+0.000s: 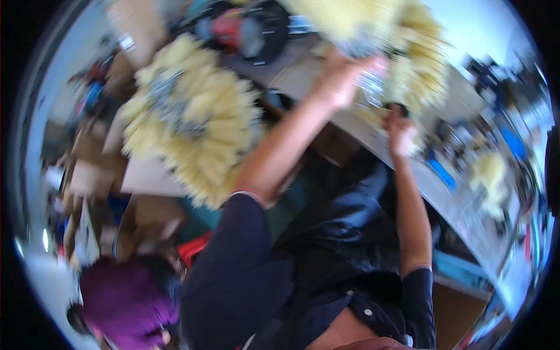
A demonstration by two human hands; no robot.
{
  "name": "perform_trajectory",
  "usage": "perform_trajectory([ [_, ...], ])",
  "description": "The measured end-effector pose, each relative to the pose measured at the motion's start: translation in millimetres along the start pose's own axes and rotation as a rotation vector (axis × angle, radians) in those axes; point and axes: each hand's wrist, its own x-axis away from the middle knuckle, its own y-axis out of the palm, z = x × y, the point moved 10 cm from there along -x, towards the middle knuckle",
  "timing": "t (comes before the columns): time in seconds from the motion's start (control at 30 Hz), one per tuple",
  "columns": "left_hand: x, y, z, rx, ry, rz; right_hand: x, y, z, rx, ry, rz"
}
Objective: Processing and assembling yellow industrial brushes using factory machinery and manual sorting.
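On the worktable, my left hand is closed round the silvery part of a pale yellow ruffled bundle. Blur hides the exact grip of its fingers. Closer to me, my right hand is closed on a small dark piece whose kind I cannot make out. Just beyond that hand rises another yellow ruffled bundle. To the left of my left arm sits a large heap of similar yellow pieces, with silvery metal bits among them.
A red and grey machine with a black round part stands at the far left of the table. Small parts, a blue object and a yellow bundle lie at right. Cardboard boxes and a person in purple are at left.
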Motion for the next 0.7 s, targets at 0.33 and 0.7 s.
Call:
perform_trajectory([
  [0.33, 20.5, -4.2, 14.4, -0.268, 0.028, -0.069, -128.9, 35.8, 61.9, -0.059, 0.156, 0.281],
  [0.7, 44.4, 3.8, -46.4, -0.345, 0.195, -0.081, -8.1, -23.9, -13.5, -0.471, 0.257, 0.08],
])
